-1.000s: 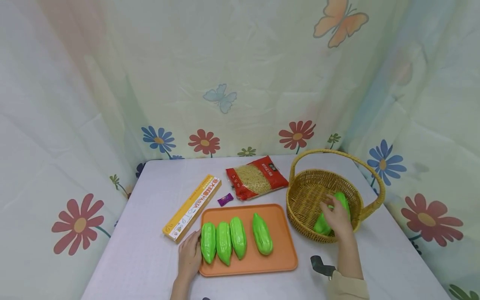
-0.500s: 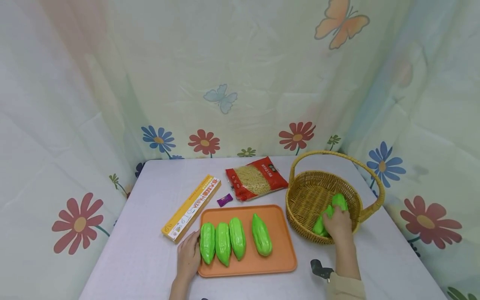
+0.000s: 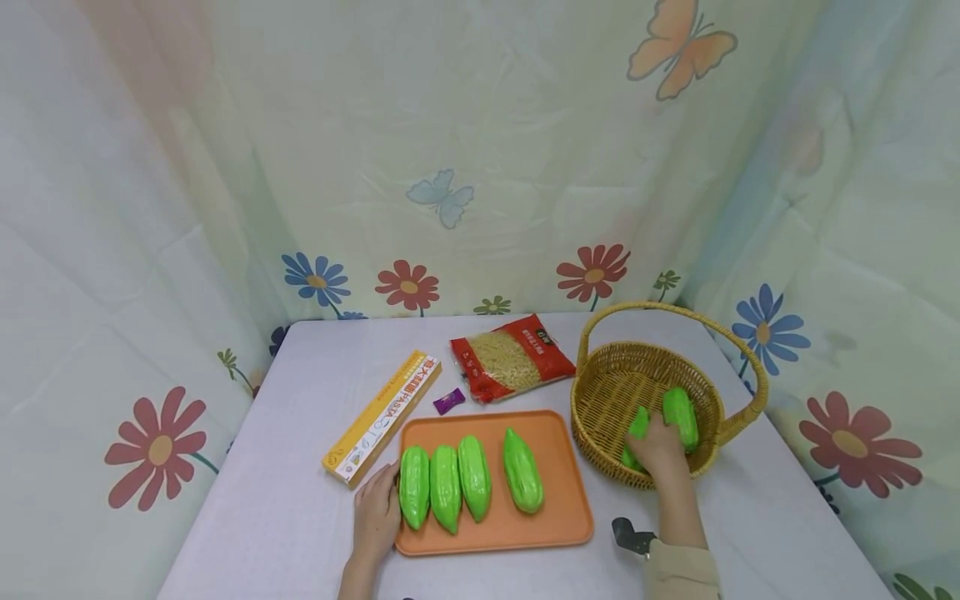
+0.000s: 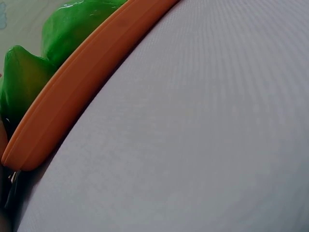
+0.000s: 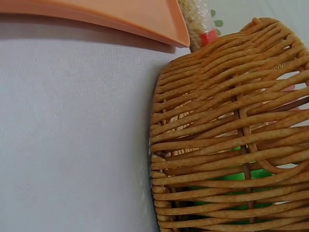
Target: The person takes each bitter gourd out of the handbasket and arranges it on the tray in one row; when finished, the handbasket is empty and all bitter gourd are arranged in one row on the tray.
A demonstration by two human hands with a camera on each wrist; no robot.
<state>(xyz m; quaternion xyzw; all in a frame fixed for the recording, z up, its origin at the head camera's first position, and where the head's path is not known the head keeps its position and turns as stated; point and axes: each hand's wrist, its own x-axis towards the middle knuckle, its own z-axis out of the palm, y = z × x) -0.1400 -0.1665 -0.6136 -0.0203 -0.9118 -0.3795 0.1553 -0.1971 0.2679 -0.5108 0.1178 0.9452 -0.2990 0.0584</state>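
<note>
In the head view a wicker basket (image 3: 611, 400) stands at the right with two glossy green ridged gourds inside. My right hand (image 3: 660, 446) reaches into it, fingers curled over the left gourd (image 3: 637, 423) and partly covering it. Just to the right lies the other gourd (image 3: 679, 417). My left hand (image 3: 377, 508) rests against the left edge of an orange tray (image 3: 540, 533), its fingertips right at the rim. Several similar gourds lie on that tray, three side by side near this hand and a single gourd (image 3: 522, 471) apart to their right.
Behind the tray are a yellow and white pasta box (image 3: 384, 417), a small purple packet (image 3: 449, 402) and a red bag of pasta (image 3: 513, 358). The basket's tall handle (image 3: 663, 306) arches over it. A flowered curtain (image 3: 480, 150) encloses the white table (image 3: 300, 400).
My right hand has shifted from the right-hand gourd to the left one inside the basket. The left gourd has turned a little more lengthwise. My left hand stays at the tray.
</note>
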